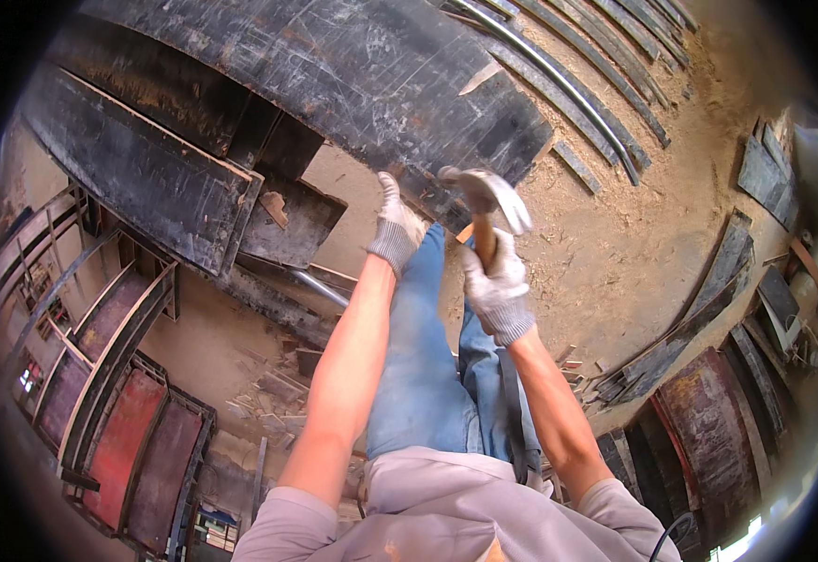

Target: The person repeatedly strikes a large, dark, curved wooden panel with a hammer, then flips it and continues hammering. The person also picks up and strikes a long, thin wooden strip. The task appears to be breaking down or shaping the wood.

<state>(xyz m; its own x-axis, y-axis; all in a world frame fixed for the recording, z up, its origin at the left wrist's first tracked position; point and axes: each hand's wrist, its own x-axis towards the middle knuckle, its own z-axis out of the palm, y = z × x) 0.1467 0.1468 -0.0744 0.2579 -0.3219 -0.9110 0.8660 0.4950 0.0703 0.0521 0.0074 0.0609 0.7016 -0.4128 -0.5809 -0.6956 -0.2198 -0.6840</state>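
My left hand (397,223), in a whitish work glove, is at the near edge of a large, scuffed black panel (334,70). Its thumb lies up against the panel's edge; the fingers are mostly hidden. Wrapped around the wooden handle of a claw hammer (489,192) is my gloved right hand (497,286). The hammer's pale metal head is raised over or beside the panel's right-hand corner, slightly blurred; I cannot tell whether it touches. A light, torn patch (480,78) shows on the panel's surface.
Long dark strips (605,66) and a metal pipe (559,80) lie on the sawdust-covered ground at upper right. Black box-like forms (147,169) stand at left, above curved frames with a red panel (123,450). Curved boards (680,328) and stacked panels (708,421) line the right.
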